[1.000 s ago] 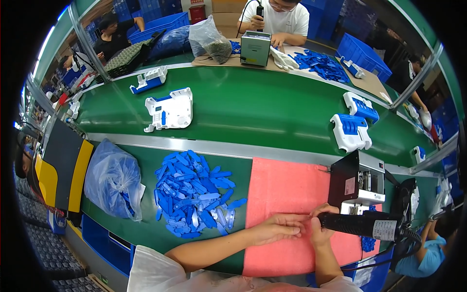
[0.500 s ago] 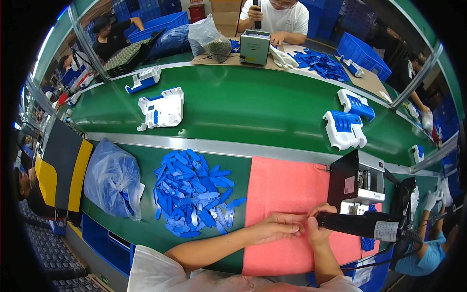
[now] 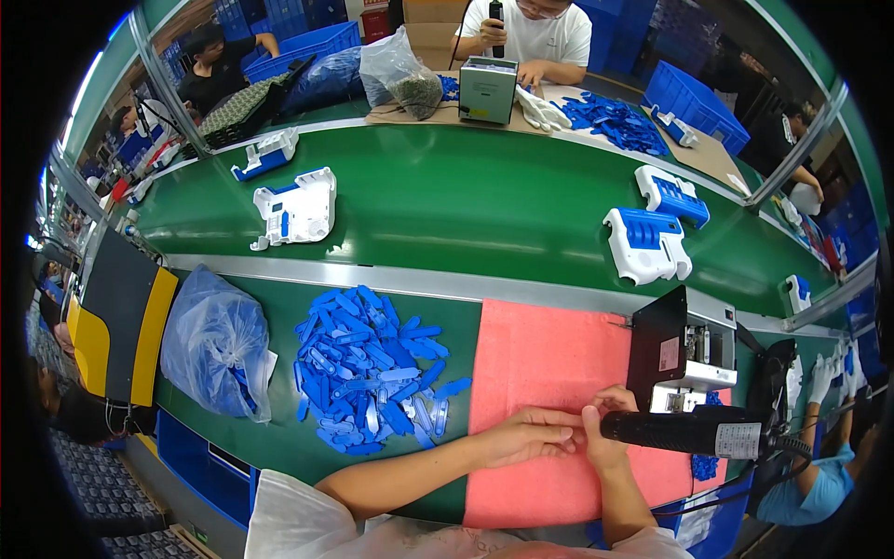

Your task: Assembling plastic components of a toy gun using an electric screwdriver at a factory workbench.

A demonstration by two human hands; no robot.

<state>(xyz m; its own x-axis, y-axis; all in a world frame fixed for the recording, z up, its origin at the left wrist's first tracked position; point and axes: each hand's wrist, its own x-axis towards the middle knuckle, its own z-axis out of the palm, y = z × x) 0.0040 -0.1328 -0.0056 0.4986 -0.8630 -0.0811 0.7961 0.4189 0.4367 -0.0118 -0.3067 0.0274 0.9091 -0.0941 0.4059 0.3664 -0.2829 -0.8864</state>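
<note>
Over a pink cloth mat (image 3: 531, 349), my two hands meet with their fingertips almost touching. My left hand (image 3: 521, 438) has its fingers pressed together in a pinch; whatever lies between them is too small or hidden to name. My right hand (image 3: 607, 433) is curled at the front end of a black electric screwdriver (image 3: 670, 430), which points left toward the left fingertips. The screwdriver covers part of the palm, and its bit cannot be made out. Behind it stands a small screw feeder (image 3: 706, 340) with a dark side panel.
Blue plastic strips (image 3: 358, 368) lie heaped left of the mat, beside a clear plastic bag (image 3: 214, 340). White-and-blue housings (image 3: 647, 247) sit on the green conveyor belt (image 3: 466, 200) beyond a metal rail. Small blue parts (image 3: 705, 466) lie under the screwdriver. A person (image 3: 549, 37) works opposite.
The housings on the belt have slid left. My right hand and the front of the screwdriver have shifted slightly left; my left hand stays about where it was.
</note>
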